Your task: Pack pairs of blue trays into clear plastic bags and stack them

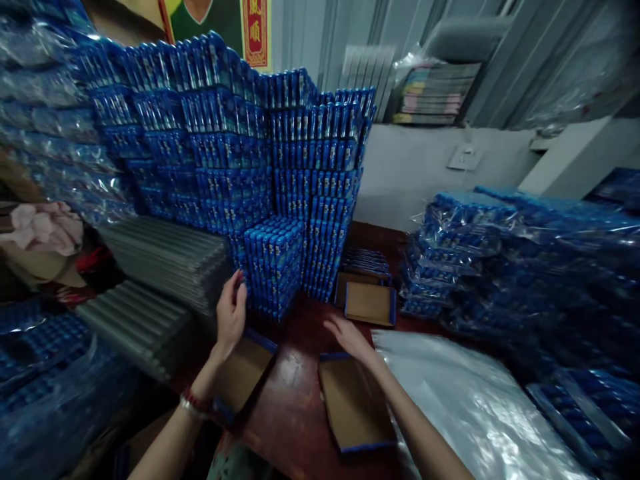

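My left hand (pixel 231 312) is raised with fingers apart, its fingertips at the left side of a short stack of small blue boxes (pixel 274 265). It holds nothing. My right hand (pixel 350 337) lies flat, palm down, fingers stretched out, just above the far end of an empty cardboard tray with blue edges (pixel 353 407). A second empty tray (pixel 245 373) sits under my left wrist. A third open tray (pixel 370 303) rests beyond my right hand.
A tall wall of stacked blue boxes (pixel 225 140) fills the back. Plastic-wrapped blue packs (pixel 505 253) pile up on the right, with clear plastic sheets (pixel 465 407) in front. Grey stacked flats (pixel 160 267) lie on the left. The table is dark red wood (pixel 295 400).
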The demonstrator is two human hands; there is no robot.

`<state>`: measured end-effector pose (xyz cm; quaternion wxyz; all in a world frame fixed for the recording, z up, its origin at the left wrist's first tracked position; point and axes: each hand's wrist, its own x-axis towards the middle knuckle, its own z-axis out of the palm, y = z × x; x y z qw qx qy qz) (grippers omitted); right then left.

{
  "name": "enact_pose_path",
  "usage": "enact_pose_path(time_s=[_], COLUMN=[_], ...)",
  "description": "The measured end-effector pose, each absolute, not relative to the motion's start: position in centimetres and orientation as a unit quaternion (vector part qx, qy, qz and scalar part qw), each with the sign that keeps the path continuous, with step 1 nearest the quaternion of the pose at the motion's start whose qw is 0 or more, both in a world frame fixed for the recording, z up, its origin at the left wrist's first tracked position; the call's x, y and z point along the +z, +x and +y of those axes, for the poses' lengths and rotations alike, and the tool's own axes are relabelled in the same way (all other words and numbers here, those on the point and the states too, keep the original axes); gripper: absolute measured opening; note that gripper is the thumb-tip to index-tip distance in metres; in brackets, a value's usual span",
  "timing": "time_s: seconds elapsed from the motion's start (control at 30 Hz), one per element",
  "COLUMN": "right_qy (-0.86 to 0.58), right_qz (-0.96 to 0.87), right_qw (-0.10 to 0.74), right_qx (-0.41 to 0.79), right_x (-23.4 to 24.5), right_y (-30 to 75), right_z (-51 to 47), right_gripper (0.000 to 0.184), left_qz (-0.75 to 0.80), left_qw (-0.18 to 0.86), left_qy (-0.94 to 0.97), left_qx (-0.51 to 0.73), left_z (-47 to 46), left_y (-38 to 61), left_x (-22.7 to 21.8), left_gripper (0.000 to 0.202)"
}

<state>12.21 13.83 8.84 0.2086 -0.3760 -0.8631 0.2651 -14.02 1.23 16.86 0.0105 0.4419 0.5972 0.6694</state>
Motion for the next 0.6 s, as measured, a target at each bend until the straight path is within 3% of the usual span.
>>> enact_pose_path(time_s=[0.1, 0.17, 0.3, 0.6], right_qy=[-0.349, -0.361, -0.400, -0.401], right_qz=[-0.736, -0.632, -0.577, -0.510], right_qw=[0.420, 0.503, 0.537, 0.615], right_qx=[0.401, 0.467, 0.468, 0.447], right_x=[15.7, 20.0, 24.6, 24.1], right_y=[5.7, 1.3, -4.6, -7.9], right_z=[17.5, 20.0, 23.5, 23.0], right_gripper=[0.042, 0.045, 0.044, 0.039], left_qz=[0.567, 0.575, 0.587, 0.560], left_qw=[0.079, 0.080, 0.041, 0.043], left_qy=[0.418, 0.392, 0.341, 0.299], left_qx=[0.705, 0.714, 0.733, 0.772], left_z=[5.4, 7.3, 9.0, 9.6], left_y=[-12.8, -12.3, -12.3, -11.1], left_x=[18.8, 19.3, 19.6, 19.7], left_gripper=[0.055, 0.060, 0.062, 0.059])
